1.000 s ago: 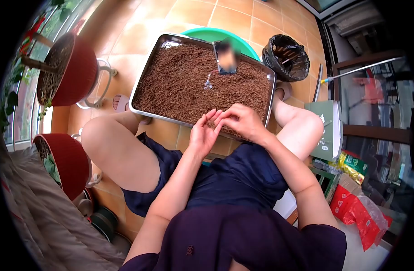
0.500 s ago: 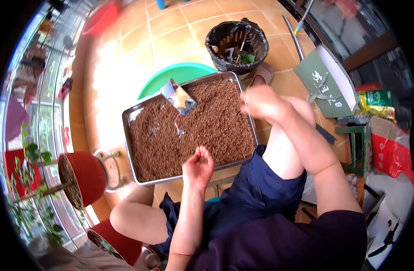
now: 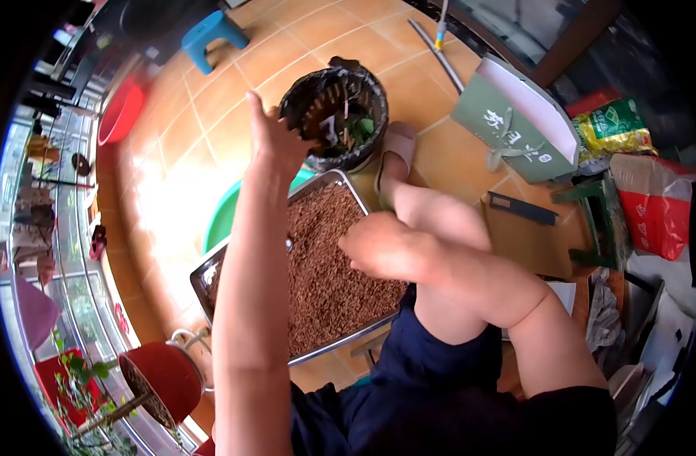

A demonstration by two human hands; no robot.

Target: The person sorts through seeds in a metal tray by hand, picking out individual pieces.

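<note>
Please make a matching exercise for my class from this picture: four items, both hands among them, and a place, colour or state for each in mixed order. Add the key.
Column 1
1. Left hand
2. Right hand
3. Metal tray
4. Bin

Column 2
A. Holds a layer of brown granules
B. Overlaps the tray's right side in the view
C. Black, with green leaves inside
D. Fingers extended, overlapping the bin's left side in the view

Right pairs: 1-D, 2-B, 3-A, 4-C
</note>
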